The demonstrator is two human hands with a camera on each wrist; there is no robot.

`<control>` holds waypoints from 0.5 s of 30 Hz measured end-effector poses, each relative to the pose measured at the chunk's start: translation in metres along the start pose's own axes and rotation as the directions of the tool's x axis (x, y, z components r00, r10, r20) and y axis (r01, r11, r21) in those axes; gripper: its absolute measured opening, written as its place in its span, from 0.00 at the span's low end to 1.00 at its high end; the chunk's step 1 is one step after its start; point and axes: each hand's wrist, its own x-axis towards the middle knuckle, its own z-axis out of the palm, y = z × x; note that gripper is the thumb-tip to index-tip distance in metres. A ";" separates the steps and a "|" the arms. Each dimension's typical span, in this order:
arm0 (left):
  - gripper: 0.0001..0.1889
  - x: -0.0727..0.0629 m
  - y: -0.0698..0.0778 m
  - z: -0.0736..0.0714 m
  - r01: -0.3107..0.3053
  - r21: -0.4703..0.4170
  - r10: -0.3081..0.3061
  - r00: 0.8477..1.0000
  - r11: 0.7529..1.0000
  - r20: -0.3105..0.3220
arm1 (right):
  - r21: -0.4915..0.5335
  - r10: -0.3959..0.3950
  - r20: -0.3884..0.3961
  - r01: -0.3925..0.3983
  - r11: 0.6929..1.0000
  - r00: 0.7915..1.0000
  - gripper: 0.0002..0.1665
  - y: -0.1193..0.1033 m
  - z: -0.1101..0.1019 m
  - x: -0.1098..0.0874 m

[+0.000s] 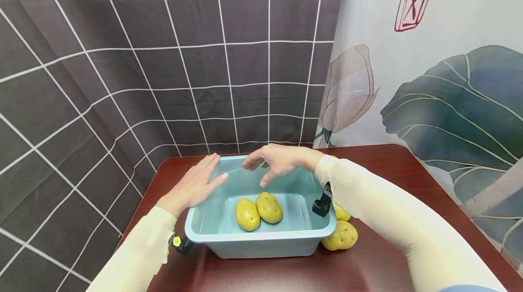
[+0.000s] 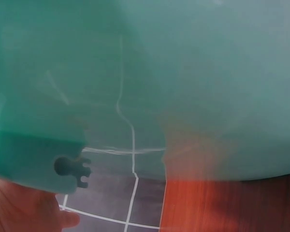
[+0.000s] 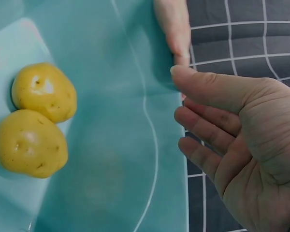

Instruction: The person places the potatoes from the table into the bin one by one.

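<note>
A light blue plastic basin stands on the table with two yellow potatoes, one touching the other, on its floor. My left hand lies along the basin's left rim with straight fingers and the thumb over the inside. In the left wrist view the basin's wall fills most of the picture, and part of the left hand shows in the lower corner. My right hand hovers over the basin's far side, fingers loosely bent and nothing between them; the right wrist view shows its bare palm.
More potatoes, the nearest one lying against the basin's right side, are partly hidden by the right forearm. The dark red table ends at a dark checked cloth at the back and left. A white printed curtain hangs at right.
</note>
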 end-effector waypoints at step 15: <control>0.46 0.002 0.000 0.000 0.000 0.008 0.000 1.000 1.000 0.004 | 0.169 -0.151 -0.119 0.170 0.971 0.981 0.39 -0.004 -0.014 -0.049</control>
